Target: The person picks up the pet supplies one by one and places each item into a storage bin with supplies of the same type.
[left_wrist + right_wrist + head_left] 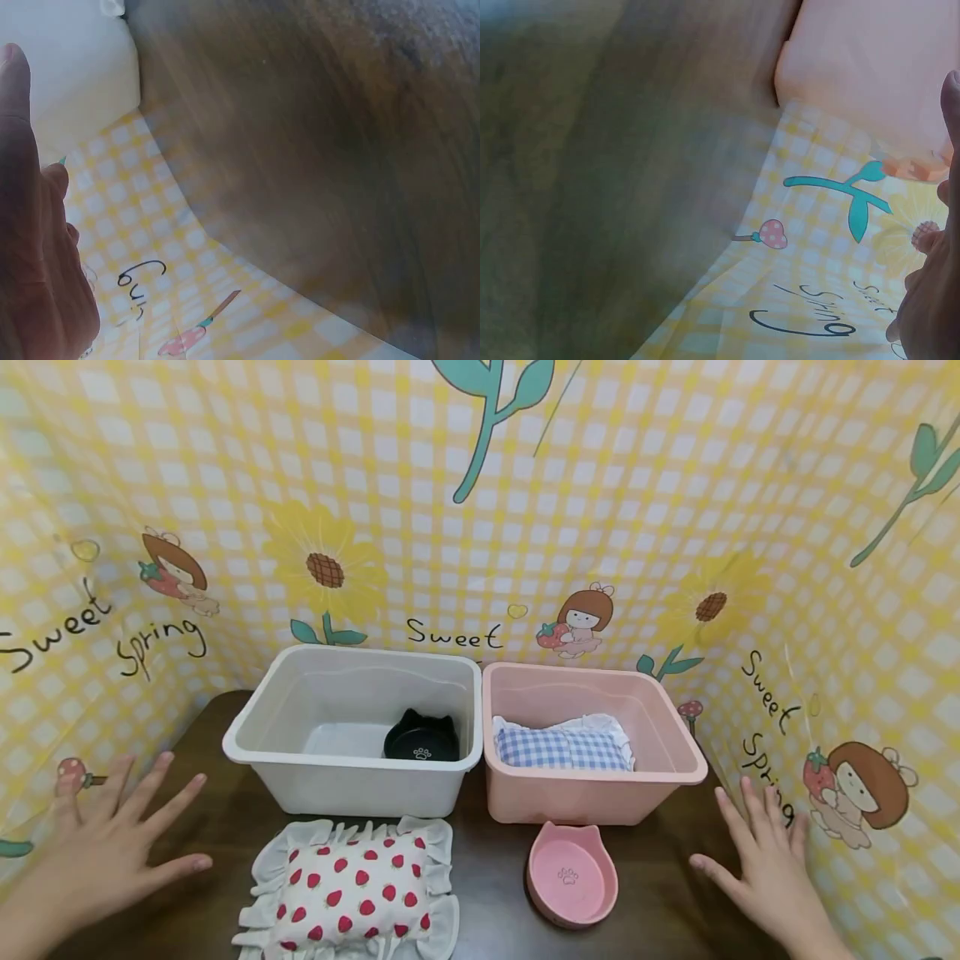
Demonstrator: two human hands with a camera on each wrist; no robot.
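My left hand point(112, 843) is spread at the left side of the table, fingers straight and holding nothing. Nearest to it lies a frilled cushion with red strawberries point(356, 887). On the right, my right hand point(768, 864) is also spread and holds nothing. A pink cat-eared bowl point(572, 877) with a paw print sits between the cushion and that hand. Behind these stand a white bin point(360, 789) and a pink bin point(581, 797), side by side. Inside the white bin a black cat-eared bowl point(422, 739) leans at the right; the pink one contains a blue checked cushion point(562, 747).
The dark wooden table point(495, 893) carries everything. A yellow checked cloth point(465, 552) with flowers and cartoon figures rises behind the bins and along both sides, close to the outer edges of the hands.
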